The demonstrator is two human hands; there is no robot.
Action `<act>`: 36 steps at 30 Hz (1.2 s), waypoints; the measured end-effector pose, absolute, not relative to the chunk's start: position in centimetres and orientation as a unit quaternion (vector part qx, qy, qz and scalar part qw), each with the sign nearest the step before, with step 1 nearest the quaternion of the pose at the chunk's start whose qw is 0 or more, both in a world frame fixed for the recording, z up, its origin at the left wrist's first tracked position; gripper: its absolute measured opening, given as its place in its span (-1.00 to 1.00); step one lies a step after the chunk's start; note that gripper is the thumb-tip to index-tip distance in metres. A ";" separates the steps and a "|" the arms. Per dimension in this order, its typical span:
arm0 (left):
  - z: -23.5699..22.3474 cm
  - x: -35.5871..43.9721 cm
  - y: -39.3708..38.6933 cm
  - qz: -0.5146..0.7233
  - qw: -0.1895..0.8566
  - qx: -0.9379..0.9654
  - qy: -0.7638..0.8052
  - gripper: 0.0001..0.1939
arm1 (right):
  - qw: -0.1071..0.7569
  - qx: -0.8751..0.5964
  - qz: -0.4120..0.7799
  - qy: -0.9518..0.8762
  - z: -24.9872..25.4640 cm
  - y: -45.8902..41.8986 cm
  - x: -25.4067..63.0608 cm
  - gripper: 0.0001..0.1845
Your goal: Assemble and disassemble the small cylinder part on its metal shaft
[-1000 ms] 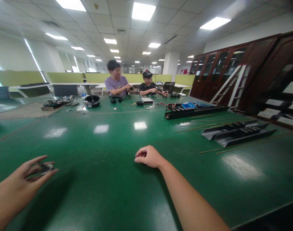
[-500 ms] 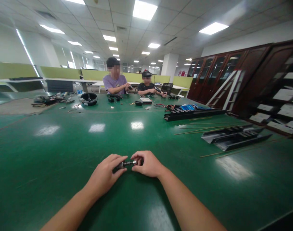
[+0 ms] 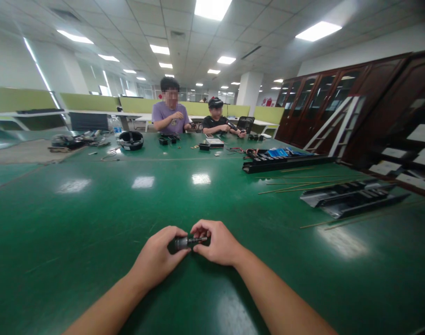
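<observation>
A small dark metal cylinder point(image 3: 187, 242) lies crosswise between my two hands, just above the green table point(image 3: 93, 218). My left hand point(image 3: 159, 258) pinches its left end with fingers curled. My right hand point(image 3: 215, 242) pinches the right end, fingers closed round it. Both forearms reach in from the bottom edge. I cannot make out finer detail of the part.
Black trays point(image 3: 352, 197) and thin sticks point(image 3: 296, 186) lie to the right, a longer black tray point(image 3: 285, 163) further back. Two seated people point(image 3: 170, 116) work at the far end among small parts and a black ring point(image 3: 130, 139). Dark wooden cabinets point(image 3: 373, 102) stand right.
My left hand swung in from the far left with a small part and met my right hand at the centre. Both hands now grip the cylinder, slightly nearer to me.
</observation>
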State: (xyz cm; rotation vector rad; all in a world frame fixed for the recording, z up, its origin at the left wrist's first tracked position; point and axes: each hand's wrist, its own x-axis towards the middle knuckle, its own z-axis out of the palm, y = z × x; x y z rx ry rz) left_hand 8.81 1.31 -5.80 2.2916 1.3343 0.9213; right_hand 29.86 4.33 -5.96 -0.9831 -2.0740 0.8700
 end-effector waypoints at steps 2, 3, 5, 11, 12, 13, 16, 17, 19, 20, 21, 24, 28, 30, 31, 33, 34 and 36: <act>-5.8 8.8 1.3 0.325 0.173 0.802 0.470 -0.81 | 0.339 -0.373 0.328 -0.799 -5.9 4.2 29.8 -0.72; -5.9 8.8 1.3 0.326 0.176 0.800 0.472 -0.81 | 0.340 -0.372 0.327 -0.800 -5.9 4.2 29.7 -0.74; -6.0 8.8 1.4 0.329 0.180 0.796 0.475 -0.82 | 0.344 -0.372 0.324 -0.799 -5.8 4.2 29.7 -0.76; -6.2 8.7 1.7 0.340 0.190 0.788 0.477 -0.81 | 0.350 -0.374 0.330 -0.793 -5.6 4.2 29.6 -0.81; -6.2 8.8 1.8 0.341 0.192 0.786 0.478 -0.81 | 0.347 -0.374 0.332 -0.793 -5.7 4.2 29.6 -0.80; -6.2 8.9 1.8 0.341 0.195 0.785 0.479 -0.82 | 0.345 -0.372 0.335 -0.794 -5.7 4.2 29.6 -0.79; -6.0 9.0 1.8 0.340 0.203 0.782 0.482 -0.83 | 0.341 -0.376 0.337 -0.793 -5.9 4.3 29.6 -0.77; -6.0 9.1 1.8 0.340 0.204 0.781 0.482 -0.83 | 0.342 -0.380 0.337 -0.791 -5.9 4.4 29.6 -0.78; -6.1 9.0 1.8 0.347 0.200 0.782 0.478 -0.83 | 0.339 -0.389 0.339 -0.787 -6.0 4.4 29.6 -0.80; -6.1 9.0 1.9 0.354 0.195 0.782 0.474 -0.82 | 0.337 -0.392 0.342 -0.785 -6.0 4.5 29.6 -0.80; -6.2 9.0 1.9 0.361 0.191 0.783 0.470 -0.82 | 0.333 -0.395 0.346 -0.783 -6.0 4.5 29.6 -0.81; -6.5 8.9 2.0 0.375 0.184 0.786 0.457 -0.82 | 0.321 -0.400 0.353 -0.783 -6.0 4.4 29.5 -0.82; -6.4 9.0 2.0 0.374 0.185 0.787 0.455 -0.82 | 0.319 -0.404 0.353 -0.782 -6.0 4.4 29.5 -0.83; -6.3 9.1 2.0 0.370 0.186 0.788 0.455 -0.82 | 0.319 -0.404 0.356 -0.780 -6.0 4.4 29.4 -0.84; -6.2 9.1 2.0 0.368 0.186 0.790 0.455 -0.82 | 0.318 -0.404 0.358 -0.780 -6.0 4.4 29.4 -0.85; -6.2 9.1 2.0 0.366 0.182 0.792 0.454 -0.83 | 0.317 -0.402 0.359 -0.780 -5.9 4.4 29.4 -0.87; -6.2 9.2 2.0 0.367 0.180 0.792 0.453 -0.84 | 0.317 -0.402 0.358 -0.781 -5.9 4.4 29.4 -0.87; -6.2 9.2 2.0 0.372 0.176 0.791 0.453 -0.84 | 0.317 -0.403 0.354 -0.782 -5.9 4.4 29.4 -0.87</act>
